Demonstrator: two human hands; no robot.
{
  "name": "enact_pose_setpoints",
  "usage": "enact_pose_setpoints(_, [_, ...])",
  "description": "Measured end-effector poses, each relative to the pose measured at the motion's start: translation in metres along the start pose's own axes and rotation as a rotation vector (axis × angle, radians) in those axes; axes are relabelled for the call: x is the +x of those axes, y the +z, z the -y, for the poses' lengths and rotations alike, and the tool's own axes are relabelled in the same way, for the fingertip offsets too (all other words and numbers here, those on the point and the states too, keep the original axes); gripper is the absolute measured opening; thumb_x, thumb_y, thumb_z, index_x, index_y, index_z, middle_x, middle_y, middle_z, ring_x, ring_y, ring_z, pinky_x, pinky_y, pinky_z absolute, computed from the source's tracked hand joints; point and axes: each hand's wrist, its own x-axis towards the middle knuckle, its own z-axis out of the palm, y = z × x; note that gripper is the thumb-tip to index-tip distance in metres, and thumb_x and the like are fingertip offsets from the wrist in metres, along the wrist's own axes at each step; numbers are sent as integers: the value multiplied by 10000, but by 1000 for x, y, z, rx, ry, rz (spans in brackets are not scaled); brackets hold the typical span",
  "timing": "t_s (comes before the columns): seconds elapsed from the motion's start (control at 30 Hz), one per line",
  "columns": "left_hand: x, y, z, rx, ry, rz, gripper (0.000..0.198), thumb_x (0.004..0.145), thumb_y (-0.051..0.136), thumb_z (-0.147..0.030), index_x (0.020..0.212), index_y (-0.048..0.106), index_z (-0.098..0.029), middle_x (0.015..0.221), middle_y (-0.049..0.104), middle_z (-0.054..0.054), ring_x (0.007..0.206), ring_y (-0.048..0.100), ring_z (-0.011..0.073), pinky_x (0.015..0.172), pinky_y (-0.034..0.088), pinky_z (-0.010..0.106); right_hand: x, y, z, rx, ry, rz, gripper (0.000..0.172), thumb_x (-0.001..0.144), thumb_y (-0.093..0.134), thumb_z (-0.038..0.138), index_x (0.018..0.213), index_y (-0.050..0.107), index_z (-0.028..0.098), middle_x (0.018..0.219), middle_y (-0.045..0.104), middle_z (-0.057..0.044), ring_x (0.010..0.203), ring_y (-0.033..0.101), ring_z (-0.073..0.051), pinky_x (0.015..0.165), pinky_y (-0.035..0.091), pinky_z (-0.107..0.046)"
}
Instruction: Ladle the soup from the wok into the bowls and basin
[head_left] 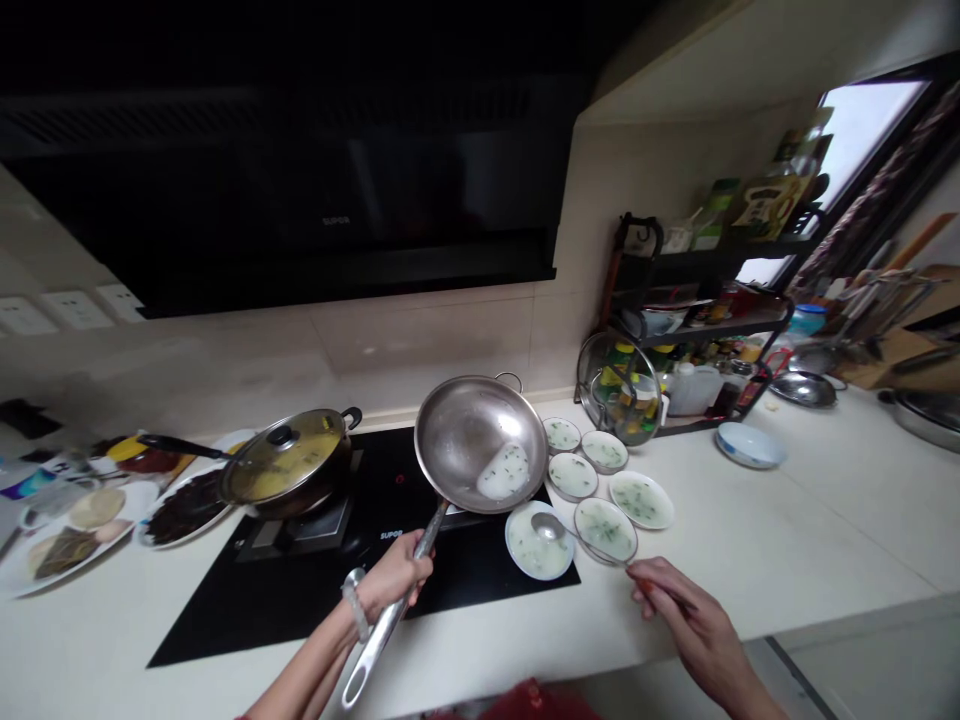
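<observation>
My left hand (396,575) is wrapped round the long metal handle of a wok (450,430). The wok tilts to the right, and a little whitish soup with green bits (506,472) pools in its lower right side. In my right hand (679,610) is the handle of a ladle (549,526), whose bowl is over a soup-filled bowl (532,560) at the hob's right edge. Beside it stand several more bowls of the same soup, among them a nearer bowl (606,530) under the ladle's handle and one at the right (642,500).
A lidded pan (289,460) sits on the left burner of the black hob (300,600). Left of it are a plate of dark food (187,507) and another plate (135,500). A glass lid (619,390) leans against the spice rack (697,330). A shallow bowl (750,445) stands farther right.
</observation>
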Motion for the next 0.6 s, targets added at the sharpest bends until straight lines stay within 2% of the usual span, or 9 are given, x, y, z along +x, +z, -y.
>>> enact_pose_setpoints(0.1, [0,-1,-1,4,0,6,206,583,475,-84,756,429,-185,428,461,-85,283,392,60,287,263,143,1,-2,7,-1,34,-48,220,731,653,369,887,715,227,733,654,-77,537,584,-200,527,497,-334])
enact_pose_setpoints(0.23, [1,-3,-2,-10,-12,23,204,589,481,-91,757,423,-189,424,459,-87,279,385,60,288,257,146,9,2,11,124,204,-301,303,679,685,450,865,664,211,590,636,-45,477,571,-203,512,503,-342])
enact_pose_setpoints(0.37, [0,-2,-4,-20,2,16,206,578,486,-81,744,426,-187,416,452,-90,278,384,56,290,264,142,29,19,8,311,323,-460,371,653,701,475,894,598,213,615,662,-51,518,601,-218,493,503,-335])
enact_pose_setpoints(0.47, [-4,1,-10,-14,-7,1,205,569,481,-79,732,424,-188,413,447,-94,276,378,53,283,262,140,54,36,3,294,256,-441,371,686,678,477,920,582,205,591,643,-25,520,601,-213,562,523,-365])
enact_pose_setpoints(0.53, [-7,3,-14,-8,-16,-10,205,565,476,-77,726,420,-190,409,443,-97,276,376,51,284,272,141,70,47,-2,241,162,-368,343,728,645,471,927,583,200,534,606,8,517,597,-198,678,528,-391])
enact_pose_setpoints(0.6, [-9,5,-17,7,-27,-20,201,569,479,-79,723,417,-192,405,439,-100,275,375,52,283,277,142,85,55,-9,171,78,-279,319,764,607,466,937,589,198,525,594,17,513,592,-186,709,522,-385])
